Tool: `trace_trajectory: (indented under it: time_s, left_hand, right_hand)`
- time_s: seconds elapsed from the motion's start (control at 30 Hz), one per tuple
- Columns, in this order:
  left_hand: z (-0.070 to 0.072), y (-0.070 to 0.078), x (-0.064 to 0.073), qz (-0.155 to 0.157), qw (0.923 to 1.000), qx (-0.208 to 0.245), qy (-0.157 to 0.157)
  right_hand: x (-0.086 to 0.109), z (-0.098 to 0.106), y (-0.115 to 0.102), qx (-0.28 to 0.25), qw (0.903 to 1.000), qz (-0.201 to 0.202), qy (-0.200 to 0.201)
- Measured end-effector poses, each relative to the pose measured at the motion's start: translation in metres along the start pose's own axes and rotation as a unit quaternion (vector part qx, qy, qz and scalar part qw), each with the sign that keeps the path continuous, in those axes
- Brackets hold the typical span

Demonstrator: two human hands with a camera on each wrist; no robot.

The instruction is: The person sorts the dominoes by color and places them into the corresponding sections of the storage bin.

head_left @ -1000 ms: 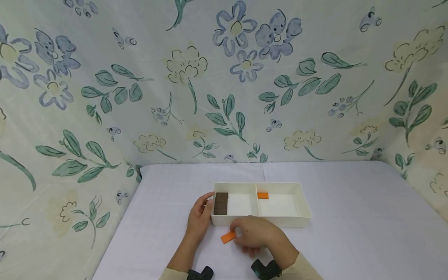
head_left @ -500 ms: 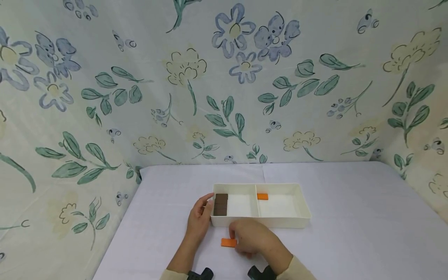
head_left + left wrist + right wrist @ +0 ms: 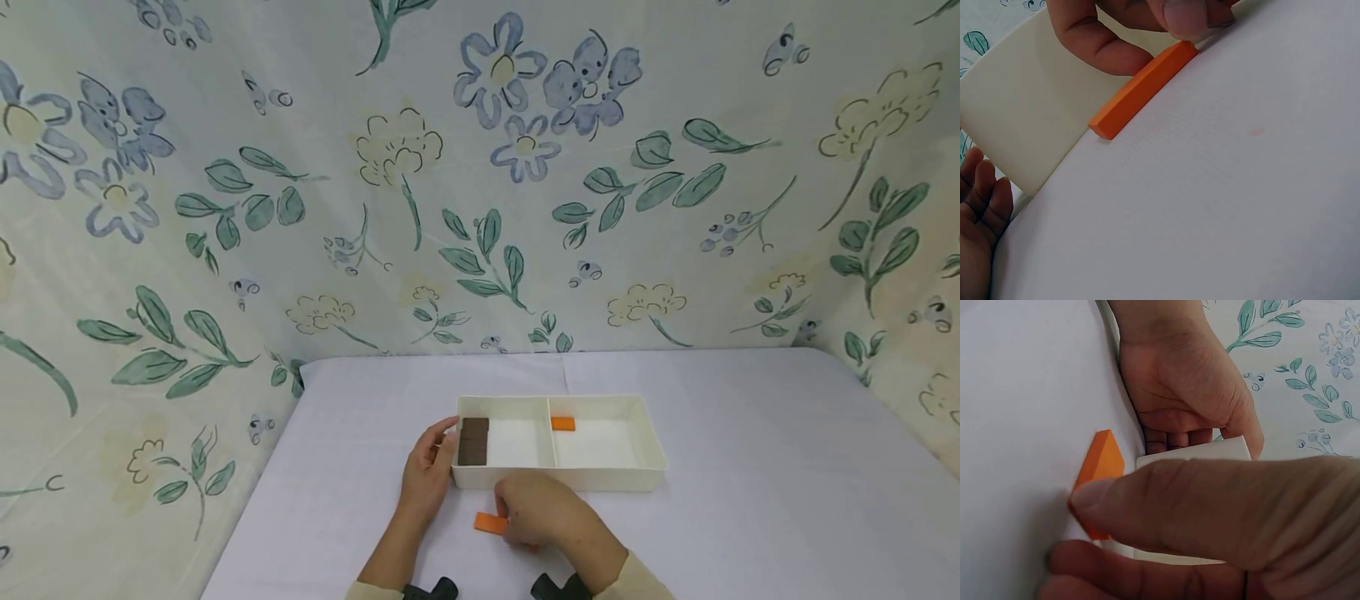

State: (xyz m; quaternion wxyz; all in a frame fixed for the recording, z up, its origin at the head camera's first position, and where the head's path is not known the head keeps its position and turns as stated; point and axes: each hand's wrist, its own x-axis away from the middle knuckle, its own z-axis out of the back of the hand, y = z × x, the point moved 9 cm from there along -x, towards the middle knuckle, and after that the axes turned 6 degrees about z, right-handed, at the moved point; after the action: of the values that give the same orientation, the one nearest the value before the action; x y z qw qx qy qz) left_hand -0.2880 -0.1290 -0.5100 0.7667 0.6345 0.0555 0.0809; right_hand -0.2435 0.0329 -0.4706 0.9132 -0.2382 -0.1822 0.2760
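Clock places are read from the head view, with the dial centred on the box (image 3: 609,478).

The right hand (image 3: 543,506) lies between 6 and 7 o'clock, in front of the near wall. Thumb and forefinger are clamped on an orange block (image 3: 489,523); the right wrist view shows the thumb pressed to its face. The remaining fingers are partly hidden — their exact lie cannot be told. The held block sits between 7 and 8 o'clock, outside the box and low over the table (image 3: 757,467), its free end pointing just past 9. Whether it bears on the table cannot be told.

The left hand (image 3: 424,477) is at half past 8, against the box's end wall, fingers loosely bent and the forefinger's tip at the rim.

The box is white, long side to the person, and split by one divider (image 3: 551,433). Brown blocks (image 3: 472,442) stand in a row at 9 o'clock in the left compartment, along its end wall. A second orange block (image 3: 563,423) lies in the right compartment at its 10 o'clock, beside the divider.

A black device (image 3: 431,589) is at the left wrist, another at the right. Floral cloth (image 3: 468,237) hangs at 12 o'clock, beyond the table.
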Motion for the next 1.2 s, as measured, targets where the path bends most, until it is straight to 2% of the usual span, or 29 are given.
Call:
trace_trajectory:
  time_s: [0.33,0.53,0.77,0.93,1.03,1.2]
  left_hand:
    - [-0.001,-0.001,0.001,-0.001,1.0000,-0.001,-0.003]
    - [-0.001,-0.001,0.001,-0.001,1.0000,0.005,-0.004]
    - [0.000,-0.001,0.001,0.004,1.0000,0.006,0.000]
    - [-0.001,-0.002,0.001,0.005,1.0000,0.005,-0.007]
    - [-0.001,-0.001,0.002,0.003,1.0000,0.005,-0.008]
    - [-0.001,0.001,0.002,-0.002,0.9999,0.013,-0.005]
  right_hand:
    - [0.000,0.002,-0.005,0.033,0.9989,0.030,0.016]
    - [0.002,0.007,-0.013,0.001,0.9991,0.043,0.005]
    - [0.003,0.016,-0.024,-0.032,0.9952,0.092,0.002]
    - [0.002,0.018,-0.019,-0.056,0.9949,0.083,-0.002]
    - [0.001,0.016,-0.017,-0.055,0.9951,0.082,0.000]
    - [-0.001,0.010,-0.021,-0.028,0.9937,0.107,0.016]
